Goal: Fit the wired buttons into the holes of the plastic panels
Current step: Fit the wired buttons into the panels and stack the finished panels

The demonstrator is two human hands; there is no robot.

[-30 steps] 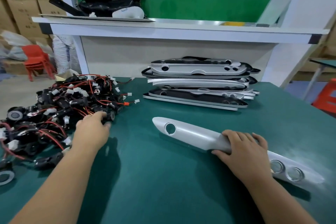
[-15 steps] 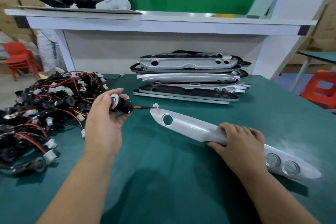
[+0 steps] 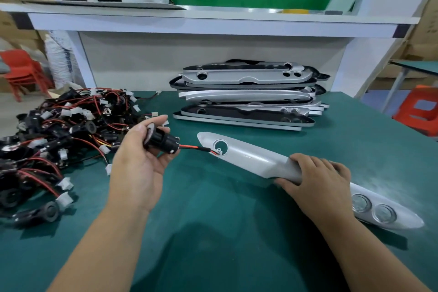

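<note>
A long silver plastic panel (image 3: 256, 157) lies across the green table (image 3: 213, 232). My right hand (image 3: 315, 176) grips its middle. Two buttons (image 3: 372, 208) sit in the holes at its right end. Its left end has one round hole (image 3: 220, 147). My left hand (image 3: 142, 161) holds a black wired button (image 3: 161, 141) just left of the panel. The button's red and black wire (image 3: 196, 148) reaches to the hole, and its white connector (image 3: 218, 150) sits inside the opening.
A heap of black wired buttons (image 3: 54, 147) with red wires covers the table's left side. A stack of silver and black panels (image 3: 246, 97) stands at the back. A white shelf (image 3: 213, 21) runs above. Red stools stand off to both sides.
My left hand left the heap with one button and carried it right. The button's connector now sits in the panel's left hole. My right hand stayed on the panel.
</note>
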